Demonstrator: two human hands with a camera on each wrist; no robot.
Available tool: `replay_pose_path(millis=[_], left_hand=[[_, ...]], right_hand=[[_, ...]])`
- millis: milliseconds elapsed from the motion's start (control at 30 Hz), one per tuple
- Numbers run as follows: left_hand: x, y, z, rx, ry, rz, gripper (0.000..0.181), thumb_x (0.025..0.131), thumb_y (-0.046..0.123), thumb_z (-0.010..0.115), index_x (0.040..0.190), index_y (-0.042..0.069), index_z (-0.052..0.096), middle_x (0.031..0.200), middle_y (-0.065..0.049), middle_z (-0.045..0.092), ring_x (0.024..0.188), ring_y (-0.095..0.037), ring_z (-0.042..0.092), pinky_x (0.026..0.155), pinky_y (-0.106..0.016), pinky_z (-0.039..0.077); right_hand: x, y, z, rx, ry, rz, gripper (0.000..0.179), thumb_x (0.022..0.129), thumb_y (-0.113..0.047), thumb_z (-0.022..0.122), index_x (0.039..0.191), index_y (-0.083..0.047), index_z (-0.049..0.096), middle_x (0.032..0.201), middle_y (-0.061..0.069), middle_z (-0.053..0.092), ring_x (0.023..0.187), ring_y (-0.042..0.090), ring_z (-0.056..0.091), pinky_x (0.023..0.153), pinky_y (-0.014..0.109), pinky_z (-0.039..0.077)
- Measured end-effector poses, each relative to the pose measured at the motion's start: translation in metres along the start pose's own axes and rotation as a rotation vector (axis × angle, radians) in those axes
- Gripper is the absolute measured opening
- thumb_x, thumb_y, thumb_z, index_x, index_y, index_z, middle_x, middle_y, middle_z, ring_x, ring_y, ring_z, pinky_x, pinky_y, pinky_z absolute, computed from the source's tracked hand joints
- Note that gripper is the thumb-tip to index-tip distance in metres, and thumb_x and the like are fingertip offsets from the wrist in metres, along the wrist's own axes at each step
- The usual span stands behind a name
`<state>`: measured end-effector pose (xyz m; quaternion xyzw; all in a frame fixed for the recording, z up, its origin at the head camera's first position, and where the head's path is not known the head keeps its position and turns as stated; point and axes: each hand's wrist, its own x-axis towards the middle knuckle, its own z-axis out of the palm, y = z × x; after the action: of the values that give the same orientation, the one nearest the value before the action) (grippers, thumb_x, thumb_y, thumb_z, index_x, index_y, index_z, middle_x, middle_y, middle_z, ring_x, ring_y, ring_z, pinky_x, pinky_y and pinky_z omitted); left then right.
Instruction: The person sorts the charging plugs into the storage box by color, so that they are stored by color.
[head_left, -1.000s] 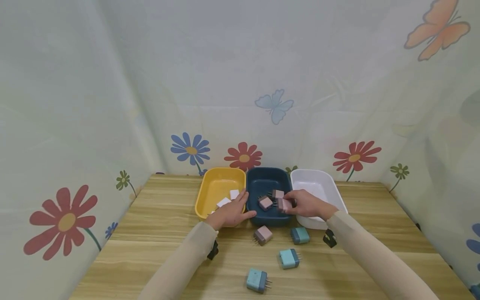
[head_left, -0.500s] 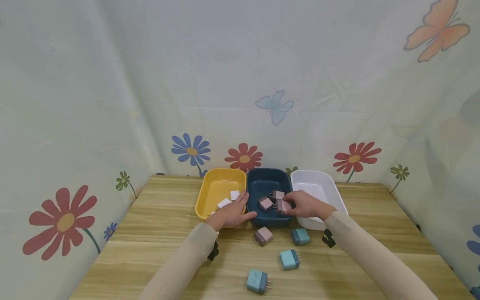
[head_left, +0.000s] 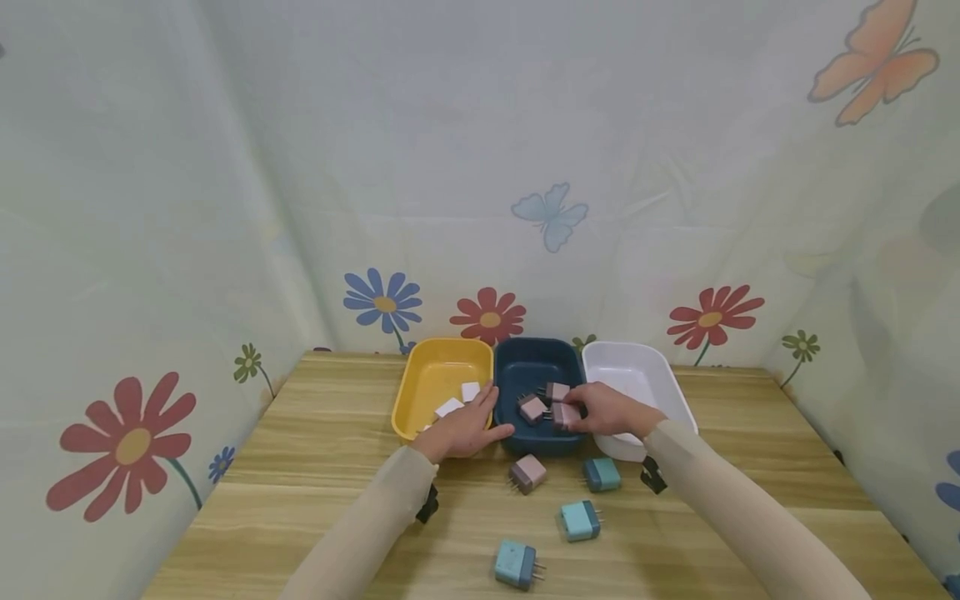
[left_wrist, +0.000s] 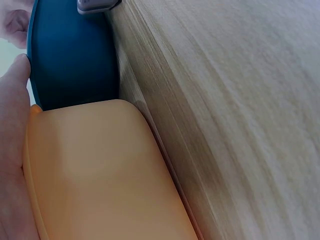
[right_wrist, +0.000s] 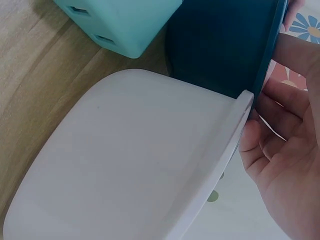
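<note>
My right hand (head_left: 611, 408) reaches over the front of the dark blue bin (head_left: 540, 446), its thumb and fingers pinching a pink plug-in charger (head_left: 565, 416). Two more pink chargers lie beside it in the bin, one (head_left: 532, 408) to the left and one (head_left: 557, 392) just behind. My left hand (head_left: 461, 425) rests with straight fingers over the front right corner of the yellow bin (head_left: 400, 400), thumb stretched to the blue bin's rim. White chargers (head_left: 448, 407) lie in the yellow bin, partly hidden by this hand. In the right wrist view, the blue bin's wall hides the gripped charger.
To the right of the blue bin stands a white bin (head_left: 667, 375). In front of the bins, a pink charger (head_left: 528, 473) and three teal chargers, the nearest (head_left: 515, 564) closest to me, lie on the wooden table (head_left: 300, 467). A flower-printed curtain (head_left: 450, 167) hangs behind.
My right hand has shifted slightly left, and the pink charger in its fingers sits a touch further left and lower in the blue bin. My left hand keeps its place.
</note>
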<state>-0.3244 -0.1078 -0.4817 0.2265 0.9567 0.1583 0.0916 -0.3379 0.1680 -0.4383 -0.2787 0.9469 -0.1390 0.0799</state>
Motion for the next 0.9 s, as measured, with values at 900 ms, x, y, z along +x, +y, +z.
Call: replay_pose_path(millis=[900], left_hand=[[-0.001,0.003,-0.004,0.0,-0.019,-0.001,0.089,0.09,0.066,0.038,0.153,0.013,0.006,0.159,-0.001,-0.005,0.142,-0.019,0.018,0.111,-0.038,0.024]], right_hand=[[-0.01,0.002,-0.01,0.095,0.124,-0.078,0.041,0.083,-0.017,0.073,0.116,0.003,0.062,0.109,0.015,0.065,0.094,0.022,0.062,0.085,0.042,0.051]])
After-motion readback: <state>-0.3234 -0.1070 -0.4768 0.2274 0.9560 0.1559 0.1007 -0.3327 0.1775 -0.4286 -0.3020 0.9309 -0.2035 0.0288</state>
